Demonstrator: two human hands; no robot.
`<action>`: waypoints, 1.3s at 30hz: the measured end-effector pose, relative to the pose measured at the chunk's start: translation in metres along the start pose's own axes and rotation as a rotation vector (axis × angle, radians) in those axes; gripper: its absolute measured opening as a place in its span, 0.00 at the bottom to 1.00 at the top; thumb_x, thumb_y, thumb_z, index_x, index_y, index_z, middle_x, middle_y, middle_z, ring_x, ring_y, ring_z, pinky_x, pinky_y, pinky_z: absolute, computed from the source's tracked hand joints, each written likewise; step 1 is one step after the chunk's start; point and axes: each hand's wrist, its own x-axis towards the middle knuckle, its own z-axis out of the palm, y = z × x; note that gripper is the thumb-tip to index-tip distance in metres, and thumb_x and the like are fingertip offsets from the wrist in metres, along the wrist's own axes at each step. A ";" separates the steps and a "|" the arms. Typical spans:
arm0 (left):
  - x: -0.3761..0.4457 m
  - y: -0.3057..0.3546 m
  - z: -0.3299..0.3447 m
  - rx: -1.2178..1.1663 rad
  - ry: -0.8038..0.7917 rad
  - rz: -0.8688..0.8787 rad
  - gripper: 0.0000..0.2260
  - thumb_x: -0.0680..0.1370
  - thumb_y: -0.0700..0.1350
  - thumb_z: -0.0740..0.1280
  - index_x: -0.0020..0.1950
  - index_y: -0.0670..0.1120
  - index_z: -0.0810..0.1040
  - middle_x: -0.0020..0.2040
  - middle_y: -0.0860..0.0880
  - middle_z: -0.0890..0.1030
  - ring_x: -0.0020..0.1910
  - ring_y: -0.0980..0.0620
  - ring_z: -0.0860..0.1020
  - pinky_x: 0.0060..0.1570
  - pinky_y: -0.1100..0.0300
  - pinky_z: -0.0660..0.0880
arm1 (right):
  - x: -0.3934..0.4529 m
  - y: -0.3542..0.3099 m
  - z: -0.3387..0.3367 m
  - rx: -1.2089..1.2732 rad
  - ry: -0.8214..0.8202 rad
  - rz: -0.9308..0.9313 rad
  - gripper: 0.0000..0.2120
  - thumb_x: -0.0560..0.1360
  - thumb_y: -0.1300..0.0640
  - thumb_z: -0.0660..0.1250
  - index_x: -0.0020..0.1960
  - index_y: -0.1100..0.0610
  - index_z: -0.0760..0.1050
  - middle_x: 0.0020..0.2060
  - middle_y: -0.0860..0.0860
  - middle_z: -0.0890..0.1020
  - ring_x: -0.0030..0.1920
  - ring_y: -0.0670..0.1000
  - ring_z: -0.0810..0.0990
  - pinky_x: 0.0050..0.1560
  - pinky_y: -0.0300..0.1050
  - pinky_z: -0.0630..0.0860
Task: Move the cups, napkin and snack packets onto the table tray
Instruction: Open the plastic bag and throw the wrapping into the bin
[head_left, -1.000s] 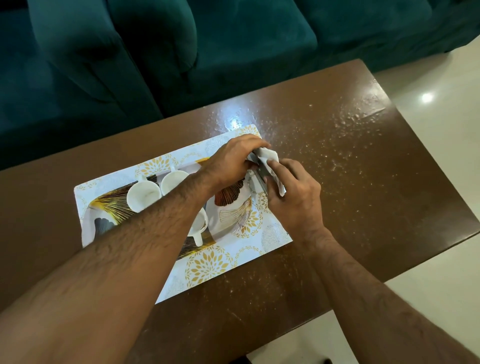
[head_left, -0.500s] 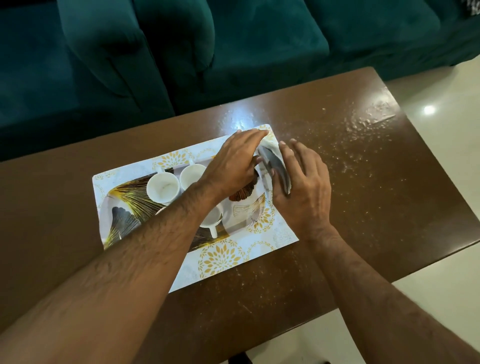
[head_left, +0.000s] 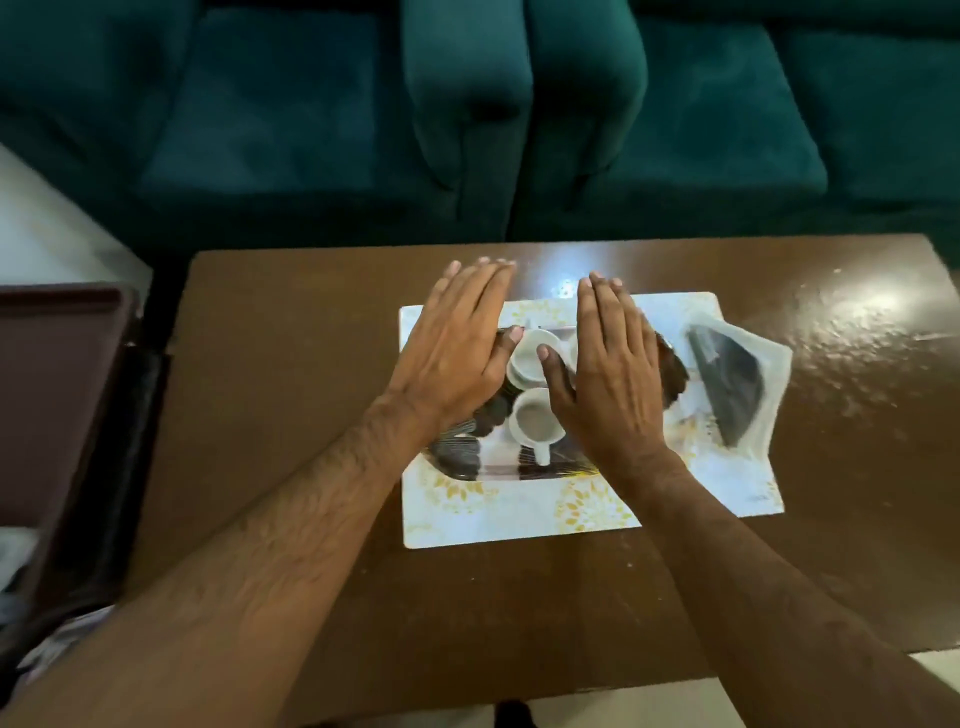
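1. The cups (head_left: 535, 423) are small, white and glazed: light, stiff, breakable and likely slick. I judge the handle or a pinch on the rim to be the safest hold.
2. The napkin (head_left: 740, 387), pale with a dark packet-like thing lying in it, is soft and limp; I would lift it from underneath.
3. The cups cluster mid-tray (head_left: 519, 525); the napkin lies at the tray's right end, toward the table's (head_left: 311, 415) right edge.
4. The left hand (head_left: 447, 358) and right hand (head_left: 613, 374) hover flat, fingers extended, flanking the cups and holding nothing.
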 end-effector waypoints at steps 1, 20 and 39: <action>-0.012 -0.016 -0.011 0.011 0.010 -0.035 0.27 0.84 0.52 0.58 0.81 0.42 0.61 0.80 0.44 0.66 0.81 0.47 0.61 0.83 0.53 0.46 | 0.002 -0.020 0.002 0.007 -0.015 -0.023 0.32 0.82 0.45 0.58 0.80 0.62 0.58 0.79 0.59 0.64 0.80 0.59 0.60 0.77 0.60 0.62; -0.302 -0.265 -0.189 0.097 0.093 -0.528 0.25 0.82 0.48 0.59 0.78 0.39 0.66 0.75 0.41 0.72 0.76 0.43 0.69 0.81 0.47 0.57 | -0.055 -0.406 0.053 0.283 -0.206 -0.479 0.30 0.83 0.41 0.56 0.79 0.58 0.60 0.77 0.56 0.67 0.78 0.56 0.62 0.79 0.54 0.61; -0.403 -0.347 -0.192 -0.165 0.150 -0.928 0.21 0.86 0.52 0.57 0.74 0.41 0.70 0.69 0.41 0.77 0.69 0.44 0.75 0.68 0.47 0.73 | -0.070 -0.545 0.092 0.532 -0.826 -0.296 0.19 0.69 0.41 0.76 0.52 0.52 0.82 0.39 0.47 0.84 0.42 0.49 0.83 0.43 0.48 0.80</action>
